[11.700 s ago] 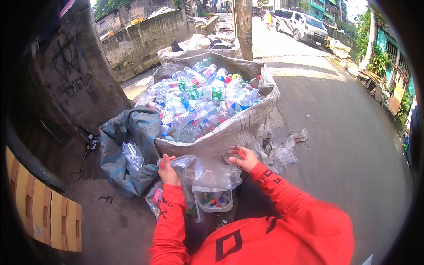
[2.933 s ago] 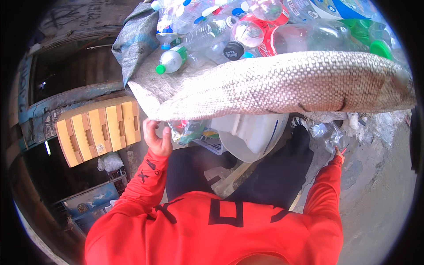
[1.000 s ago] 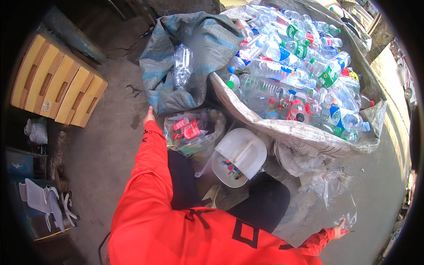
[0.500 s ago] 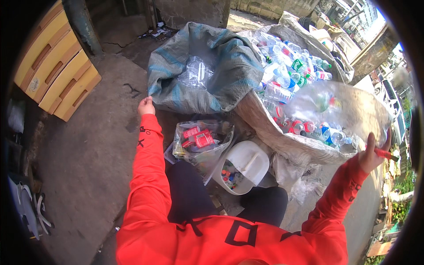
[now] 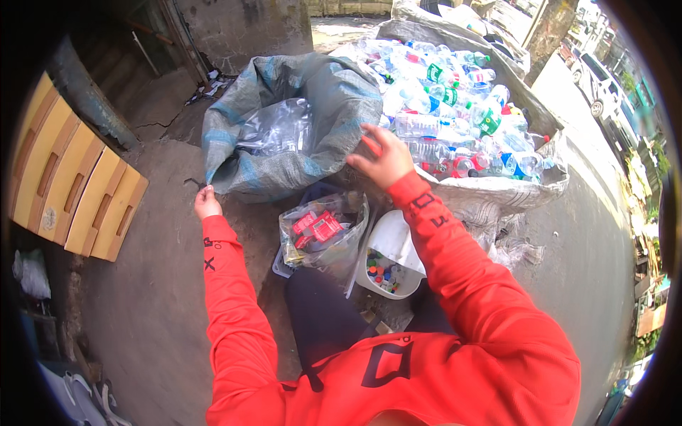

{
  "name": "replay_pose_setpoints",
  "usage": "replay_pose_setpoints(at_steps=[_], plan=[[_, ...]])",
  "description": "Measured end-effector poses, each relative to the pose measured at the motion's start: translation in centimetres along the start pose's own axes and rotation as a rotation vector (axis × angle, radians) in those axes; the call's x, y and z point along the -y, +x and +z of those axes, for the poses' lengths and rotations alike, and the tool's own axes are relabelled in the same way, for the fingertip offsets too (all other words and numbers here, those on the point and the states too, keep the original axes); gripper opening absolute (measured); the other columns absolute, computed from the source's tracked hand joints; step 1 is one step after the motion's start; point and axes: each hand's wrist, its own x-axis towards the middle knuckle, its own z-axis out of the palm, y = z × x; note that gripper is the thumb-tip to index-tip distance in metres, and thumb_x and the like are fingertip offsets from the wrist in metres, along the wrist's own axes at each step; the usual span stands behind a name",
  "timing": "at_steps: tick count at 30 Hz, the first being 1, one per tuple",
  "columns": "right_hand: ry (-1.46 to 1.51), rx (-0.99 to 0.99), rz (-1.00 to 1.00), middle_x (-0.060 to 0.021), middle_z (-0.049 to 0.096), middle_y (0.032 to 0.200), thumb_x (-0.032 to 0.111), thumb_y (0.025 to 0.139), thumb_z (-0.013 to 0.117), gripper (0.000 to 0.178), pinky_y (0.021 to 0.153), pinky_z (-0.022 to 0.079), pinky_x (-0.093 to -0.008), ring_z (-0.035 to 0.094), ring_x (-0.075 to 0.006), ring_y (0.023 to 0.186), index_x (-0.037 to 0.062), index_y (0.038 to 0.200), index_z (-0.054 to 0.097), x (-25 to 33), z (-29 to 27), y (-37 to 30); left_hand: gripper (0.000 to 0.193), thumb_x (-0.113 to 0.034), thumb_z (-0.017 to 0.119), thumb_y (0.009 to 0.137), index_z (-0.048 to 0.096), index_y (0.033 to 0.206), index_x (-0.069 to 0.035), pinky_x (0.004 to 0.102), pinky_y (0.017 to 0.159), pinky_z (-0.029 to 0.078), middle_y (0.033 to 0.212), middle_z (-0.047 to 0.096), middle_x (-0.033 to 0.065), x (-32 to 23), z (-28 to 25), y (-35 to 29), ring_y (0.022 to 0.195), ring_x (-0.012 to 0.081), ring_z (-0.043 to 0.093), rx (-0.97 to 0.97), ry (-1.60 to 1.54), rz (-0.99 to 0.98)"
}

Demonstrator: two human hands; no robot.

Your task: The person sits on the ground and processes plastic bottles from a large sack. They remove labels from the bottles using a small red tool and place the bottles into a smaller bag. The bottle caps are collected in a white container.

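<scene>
My left hand (image 5: 208,203) pinches the rim of a grey woven sack (image 5: 284,183) with blue stripes, pulling its near left corner outward. Clear plastic (image 5: 277,128) lies inside the sack's open mouth. Over the sack's right edge, my right hand (image 5: 384,157) has its thumb and forefinger spread. A slim red tool (image 5: 371,146) is tucked in that hand; most of it is hidden, so its kind does not show. Just beyond the hand, a large pale sack (image 5: 511,192) brims with empty plastic bottles (image 5: 451,96).
Between my knees and the sacks stand a clear bag with red labels (image 5: 318,228) and a white bin (image 5: 394,234) of coloured bottle caps. A yellow drawer unit (image 5: 78,174) is at the left. Vehicles (image 5: 600,85) stand far right.
My right hand has swung from the far right to the grey sack, and the large clear plastic has left it. More clear plastic shows in the sack. My left hand still grips the rim.
</scene>
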Motion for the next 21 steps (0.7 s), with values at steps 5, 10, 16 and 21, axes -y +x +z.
replay_pose_setpoints(at_steps=[5, 10, 16, 21], plan=[[-0.039, 0.126, 0.217, -0.0118, 0.059, 0.105, 0.028, 0.068, 0.071, 0.042, 0.082, 0.046, -0.0352, 0.057, -0.0287, 0.096, 0.0065, 0.103, 0.060, -7.5, -5.5, -15.6, 0.022, -0.018, 0.063, 0.081, 0.060, 0.094, 0.000, 0.0261, 0.073, 0.044, 0.084, 0.062, 0.0050, 0.9, -1.1, -0.7, 0.077, 0.0135, 0.056, 0.113, 0.103, -0.036], [-0.438, 0.307, 0.716, -0.0101, 0.057, 0.113, 0.038, 0.068, 0.067, 0.048, 0.083, 0.047, -0.0342, 0.057, -0.0254, 0.099, 0.0077, 0.105, 0.061, -13.7, -11.3, -31.6, 0.051, -0.029, 0.067, 0.075, 0.049, 0.116, -0.005, 0.0410, 0.089, 0.037, 0.113, 0.053, 0.0146, -10.6, 6.5, -10.1, 0.103, 0.0304, 0.050, -0.013, 0.688, 0.611], [-0.556, 0.635, 1.121, -0.0161, 0.044, 0.129, 0.062, 0.064, 0.060, 0.088, 0.091, 0.043, -0.0342, 0.050, -0.0264, 0.112, 0.0085, 0.131, 0.039, -16.0, -11.3, -30.6, 0.057, -0.035, 0.068, 0.069, 0.050, 0.116, -0.010, 0.0446, 0.094, 0.033, 0.123, 0.043, 0.0160, -22.1, 25.9, -23.1, 0.113, 0.0339, 0.040, 0.615, 0.368, 0.991], [-0.459, 0.782, 1.224, -0.0188, 0.053, 0.117, 0.065, 0.062, 0.060, 0.094, 0.083, 0.046, -0.0370, 0.057, -0.0288, 0.101, 0.0072, 0.132, 0.036, -17.9, -12.3, -28.4, 0.074, -0.039, 0.070, 0.068, 0.038, 0.129, -0.014, 0.0429, 0.098, 0.033, 0.131, 0.039, 0.0122, -21.3, 42.1, -29.5, 0.121, 0.0297, 0.037, 1.097, 0.741, 0.919]])
